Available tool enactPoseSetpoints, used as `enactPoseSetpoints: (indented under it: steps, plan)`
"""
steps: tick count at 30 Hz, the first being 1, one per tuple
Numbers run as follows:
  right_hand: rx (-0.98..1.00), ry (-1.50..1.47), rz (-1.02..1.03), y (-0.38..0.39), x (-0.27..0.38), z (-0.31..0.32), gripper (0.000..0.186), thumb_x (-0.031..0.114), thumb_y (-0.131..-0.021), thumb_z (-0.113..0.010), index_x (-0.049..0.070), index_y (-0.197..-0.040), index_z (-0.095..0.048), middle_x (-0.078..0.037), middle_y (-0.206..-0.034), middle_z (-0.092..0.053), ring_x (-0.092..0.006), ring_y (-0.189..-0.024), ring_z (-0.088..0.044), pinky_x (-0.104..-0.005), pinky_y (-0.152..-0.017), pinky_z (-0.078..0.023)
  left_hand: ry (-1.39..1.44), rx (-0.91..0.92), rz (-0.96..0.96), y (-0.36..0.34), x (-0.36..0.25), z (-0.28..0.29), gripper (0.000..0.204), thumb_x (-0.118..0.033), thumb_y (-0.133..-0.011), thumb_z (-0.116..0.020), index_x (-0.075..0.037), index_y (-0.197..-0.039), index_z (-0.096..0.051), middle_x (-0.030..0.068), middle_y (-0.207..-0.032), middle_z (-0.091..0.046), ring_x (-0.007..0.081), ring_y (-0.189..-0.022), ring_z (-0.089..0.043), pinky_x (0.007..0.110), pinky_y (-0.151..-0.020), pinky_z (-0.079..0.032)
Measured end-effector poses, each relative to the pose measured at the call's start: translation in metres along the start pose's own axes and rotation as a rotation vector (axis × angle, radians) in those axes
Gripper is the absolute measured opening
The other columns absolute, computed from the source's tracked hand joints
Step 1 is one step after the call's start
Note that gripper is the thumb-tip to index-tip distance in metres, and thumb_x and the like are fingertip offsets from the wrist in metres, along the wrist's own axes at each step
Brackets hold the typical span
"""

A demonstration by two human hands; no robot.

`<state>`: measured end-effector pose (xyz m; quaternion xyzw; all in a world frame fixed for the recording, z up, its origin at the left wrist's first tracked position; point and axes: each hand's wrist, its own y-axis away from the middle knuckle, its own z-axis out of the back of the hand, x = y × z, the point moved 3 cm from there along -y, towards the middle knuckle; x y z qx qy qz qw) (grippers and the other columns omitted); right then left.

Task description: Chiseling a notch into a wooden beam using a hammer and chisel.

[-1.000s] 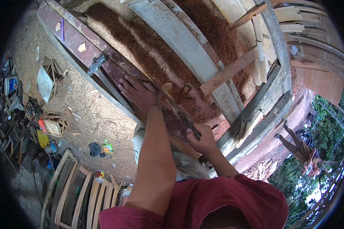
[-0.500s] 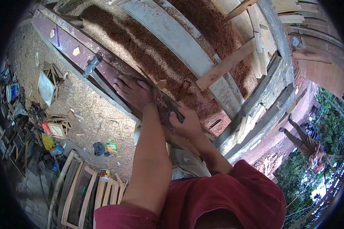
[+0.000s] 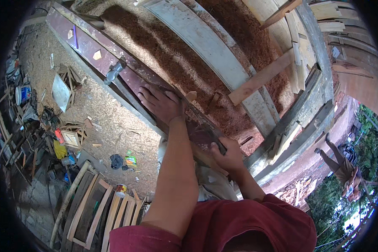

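A long maroon wooden bench (image 3: 132, 73) slants from the upper left down to my body. On it my left hand (image 3: 161, 103) lies flat, fingers apart, pressing near the bench's right edge. My right hand (image 3: 230, 154), nearer my body, is closed round the dark handle of what looks like a hand saw (image 3: 208, 126). Its narrow dark blade points up-left toward my left hand, and the blade's far part is hard to make out. A small light wood piece (image 3: 191, 96) sticks out beside my left fingers. Beyond that hand rests a claw hammer (image 3: 115, 72), metal head outward.
Farther along the bench lie a wood offcut (image 3: 97, 55) and a purple stick (image 3: 75, 37). Long pale planks (image 3: 206, 42) and a brown board (image 3: 262, 77) are at the right. Small wooden frames (image 3: 65, 90) and scrap cover the left ground. A person (image 3: 344, 168) is far right.
My right hand has drawn back toward my body with the saw, showing more of its blade. My left hand stays in place on the bench. The whole view has shifted slightly.
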<state>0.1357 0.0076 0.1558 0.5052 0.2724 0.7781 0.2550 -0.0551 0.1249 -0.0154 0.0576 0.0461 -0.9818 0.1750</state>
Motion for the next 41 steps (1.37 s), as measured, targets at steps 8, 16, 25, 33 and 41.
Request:
enactPoseSetpoints:
  steps: [8,16,25,33,41]
  plan:
    - [-0.029,0.037,0.047,-0.059,-0.008,-0.029,0.037,0.033,-0.093,-0.073,-0.003,-0.085,-0.069,-0.027,-0.077,-0.063,-0.0439,-0.068,-0.063,-0.0485,-0.068,-0.052,0.038,0.056,0.068,0.005,-0.002,0.004,0.077,-0.027,-0.100,-0.053,0.002,-0.168,-0.033,0.0295,-0.174,-0.029,0.0493,-0.163,-0.025,0.059,-0.134,-0.022]
    - [-0.033,-0.031,0.076,-0.056,-0.032,-0.036,0.035,0.032,-0.094,-0.073,-0.003,-0.090,-0.073,-0.028,-0.077,-0.066,-0.0447,-0.070,-0.067,-0.0484,-0.070,-0.054,0.066,0.024,0.053,0.006,0.001,-0.002,0.075,-0.024,-0.100,-0.050,0.001,-0.169,-0.033,0.0278,-0.175,-0.029,0.0484,-0.163,-0.025,0.058,-0.135,-0.022]
    - [-0.034,0.124,0.083,-0.059,-0.003,-0.019,0.037,0.034,-0.093,-0.073,-0.003,-0.097,-0.076,-0.027,-0.079,-0.069,-0.0437,-0.073,-0.071,-0.0475,-0.071,-0.056,0.013,0.012,0.051,0.008,0.001,-0.010,0.072,-0.024,-0.102,-0.048,0.000,-0.168,-0.034,0.0256,-0.175,-0.031,0.0465,-0.162,-0.030,0.058,-0.132,-0.027]
    - [-0.153,0.103,0.175,-0.046,-0.002,-0.033,0.034,0.029,-0.096,-0.072,-0.004,-0.090,-0.071,-0.024,-0.072,-0.063,-0.0350,-0.064,-0.065,-0.0452,-0.065,-0.052,0.014,-0.036,0.048,0.007,0.002,-0.006,0.068,-0.025,-0.105,-0.047,0.000,-0.168,-0.035,0.0251,-0.175,-0.031,0.0460,-0.161,-0.031,0.058,-0.131,-0.030]
    - [-0.313,-0.440,0.230,0.030,0.017,-0.021,0.028,0.032,-0.103,-0.071,0.007,-0.090,-0.074,-0.003,-0.075,-0.072,-0.0203,-0.063,-0.057,-0.0407,-0.061,-0.048,0.155,-0.002,0.086,0.005,0.010,0.002,0.073,-0.041,-0.112,-0.045,-0.002,-0.171,-0.027,0.0213,-0.178,-0.026,0.0457,-0.163,-0.026,0.057,-0.133,-0.026]
